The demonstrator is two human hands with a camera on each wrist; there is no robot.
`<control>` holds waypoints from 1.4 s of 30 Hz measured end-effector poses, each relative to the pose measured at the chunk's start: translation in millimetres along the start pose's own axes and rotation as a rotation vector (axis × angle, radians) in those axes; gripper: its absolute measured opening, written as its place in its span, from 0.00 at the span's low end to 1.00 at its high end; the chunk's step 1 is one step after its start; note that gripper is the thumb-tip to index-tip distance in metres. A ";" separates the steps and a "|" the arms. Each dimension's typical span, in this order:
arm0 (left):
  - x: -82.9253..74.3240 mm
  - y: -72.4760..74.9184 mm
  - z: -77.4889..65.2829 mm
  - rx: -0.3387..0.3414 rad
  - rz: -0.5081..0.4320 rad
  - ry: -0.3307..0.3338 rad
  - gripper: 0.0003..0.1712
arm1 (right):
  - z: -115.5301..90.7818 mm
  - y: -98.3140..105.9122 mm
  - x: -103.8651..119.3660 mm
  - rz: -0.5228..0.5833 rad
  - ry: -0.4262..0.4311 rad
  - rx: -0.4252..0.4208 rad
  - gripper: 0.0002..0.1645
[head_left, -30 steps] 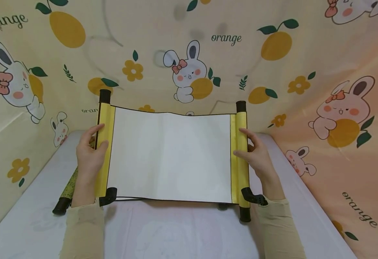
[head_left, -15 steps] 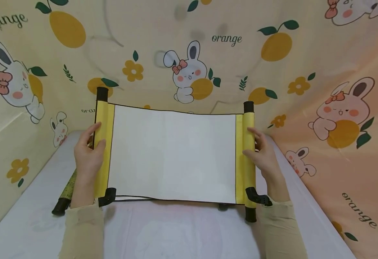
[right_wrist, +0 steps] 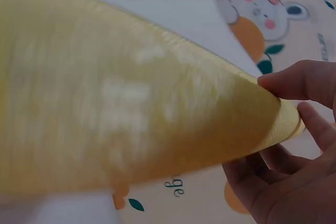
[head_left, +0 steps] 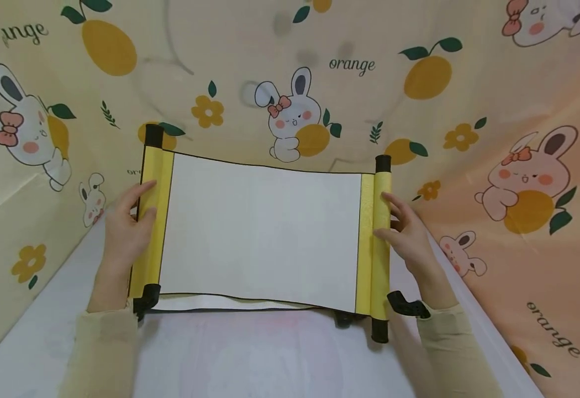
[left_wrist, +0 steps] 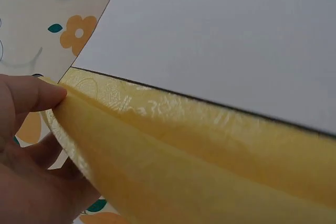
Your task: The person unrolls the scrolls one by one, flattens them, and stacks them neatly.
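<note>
A hanging scroll with a blank white sheet (head_left: 265, 232) is spread between both hands in the head view. Yellow bands edge its two sides, and black knobs cap the ends. My left hand (head_left: 126, 237) grips the left yellow band (head_left: 157, 166), thumb in front and other fingers reaching behind. On the right side, my right hand (head_left: 411, 237) holds the yellow roller (head_left: 381, 260) between thumb and fingers. The left wrist view shows the thumb pressed on the yellow border (left_wrist: 157, 145). In the right wrist view, fingers curl around the roller's yellow surface (right_wrist: 131, 103).
A second layer of the scroll shows along the lower edge, with a black knob (head_left: 343, 319) beneath it at right. White cloth (head_left: 250, 365) covers the table. A patterned curtain (head_left: 290, 33) with rabbits and oranges surrounds it at back and sides.
The scroll has been drawn wider, its left side moving left and up, its right side moving right. The green patterned roll beside the left forearm has gone out of sight.
</note>
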State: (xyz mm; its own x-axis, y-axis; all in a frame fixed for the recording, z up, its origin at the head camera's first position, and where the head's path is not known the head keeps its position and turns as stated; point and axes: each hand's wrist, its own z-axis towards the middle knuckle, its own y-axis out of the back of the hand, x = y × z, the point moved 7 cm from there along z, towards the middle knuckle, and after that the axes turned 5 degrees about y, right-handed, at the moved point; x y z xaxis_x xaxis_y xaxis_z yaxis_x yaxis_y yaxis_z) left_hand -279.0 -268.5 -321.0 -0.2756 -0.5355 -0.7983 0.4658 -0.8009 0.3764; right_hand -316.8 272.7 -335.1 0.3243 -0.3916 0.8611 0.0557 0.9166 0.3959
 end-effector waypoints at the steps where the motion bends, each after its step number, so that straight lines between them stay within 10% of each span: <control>1: -1.4 3.3 2.5 0.007 0.017 -0.019 0.31 | 0.8 -0.8 0.9 -0.008 0.005 0.008 0.51; 23: 36.9 51.7 54.0 0.281 0.369 0.063 0.32 | 47.6 -64.2 -16.6 -0.023 -0.081 0.277 0.52; 42: 126.9 36.5 63.1 0.553 0.463 0.233 0.35 | 70.2 -141.5 -75.2 -0.097 -0.176 0.381 0.51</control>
State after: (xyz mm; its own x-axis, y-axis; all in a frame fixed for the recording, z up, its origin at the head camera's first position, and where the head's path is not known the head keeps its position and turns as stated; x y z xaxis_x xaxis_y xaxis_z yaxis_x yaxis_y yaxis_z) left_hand -350.1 -382.6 -378.8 0.0591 -0.8286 -0.5567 -0.0162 -0.5584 0.8294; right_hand -415.4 166.8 -433.4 0.1665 -0.5128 0.8422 -0.2858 0.7923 0.5390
